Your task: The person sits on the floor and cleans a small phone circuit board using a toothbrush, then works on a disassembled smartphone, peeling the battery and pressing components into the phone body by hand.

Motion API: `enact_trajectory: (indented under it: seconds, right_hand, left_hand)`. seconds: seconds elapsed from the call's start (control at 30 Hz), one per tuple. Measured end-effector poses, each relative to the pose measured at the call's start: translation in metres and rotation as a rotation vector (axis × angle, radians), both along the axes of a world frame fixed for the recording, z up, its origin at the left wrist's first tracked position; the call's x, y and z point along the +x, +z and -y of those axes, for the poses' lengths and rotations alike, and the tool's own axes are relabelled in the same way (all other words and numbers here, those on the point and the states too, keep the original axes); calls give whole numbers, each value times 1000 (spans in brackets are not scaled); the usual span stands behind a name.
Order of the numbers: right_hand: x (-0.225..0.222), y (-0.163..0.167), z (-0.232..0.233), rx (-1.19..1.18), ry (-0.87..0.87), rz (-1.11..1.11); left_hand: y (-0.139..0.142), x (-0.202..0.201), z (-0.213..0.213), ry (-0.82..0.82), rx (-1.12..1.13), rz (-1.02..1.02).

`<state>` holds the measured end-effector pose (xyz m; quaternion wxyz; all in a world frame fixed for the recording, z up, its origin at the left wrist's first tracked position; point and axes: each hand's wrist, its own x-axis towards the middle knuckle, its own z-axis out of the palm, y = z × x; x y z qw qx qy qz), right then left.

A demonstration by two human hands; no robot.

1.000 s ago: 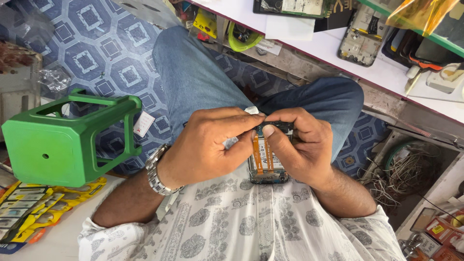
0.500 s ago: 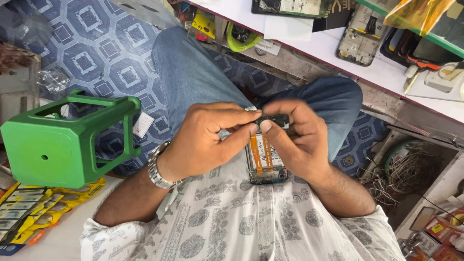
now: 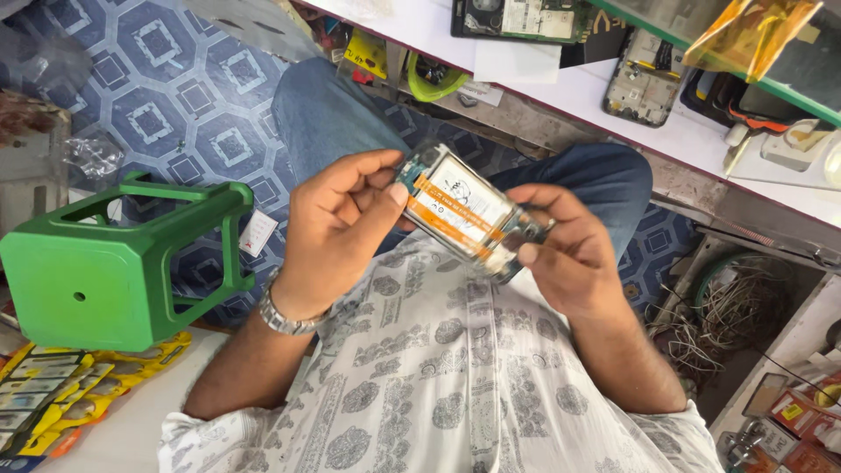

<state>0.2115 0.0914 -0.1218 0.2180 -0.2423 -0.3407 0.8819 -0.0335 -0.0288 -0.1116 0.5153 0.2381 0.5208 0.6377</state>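
In the head view, an opened phone (image 3: pixel 467 213) with its back removed is held tilted above the lap, between both hands. Its upper left end is pinched by the fingers (image 3: pixel 372 180) of the left hand (image 3: pixel 337 229), and its lower right end is gripped by the closed fingers of the right hand (image 3: pixel 569 254). A green stool (image 3: pixel 105 267) lies tipped on the floor at the left. More opened phones (image 3: pixel 644 77) are laid on the white tabletop (image 3: pixel 561 92) near its front edge.

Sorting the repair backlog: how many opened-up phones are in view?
3. One opened phone is held between the left hand and right hand; two lie on the white counter: one at top centre, another further right. Others may be hidden.
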Motion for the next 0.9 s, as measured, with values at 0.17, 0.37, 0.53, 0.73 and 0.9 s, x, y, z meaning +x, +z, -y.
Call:
enact_trajectory:
  seconds: [0.17, 0.37, 0.53, 0.73, 0.9]
  right_hand:
    - [5, 6, -8, 109, -154, 40]
    - [12, 12, -21, 128, -144, 69]
    - [9, 24, -35, 182, 54, 83]
    - [-8, 35, -51, 267, 285, 50]
    - [-10, 35, -44, 205, 187, 26]
  left_hand:
    - [11, 10, 8, -95, 7, 91]
    - [25, 9, 15, -220, 55, 142]
    - [32, 4, 6, -386, -8, 99]
    - [42, 8, -13, -656, -27, 68]
    - [51, 22, -17, -581, 61, -25]
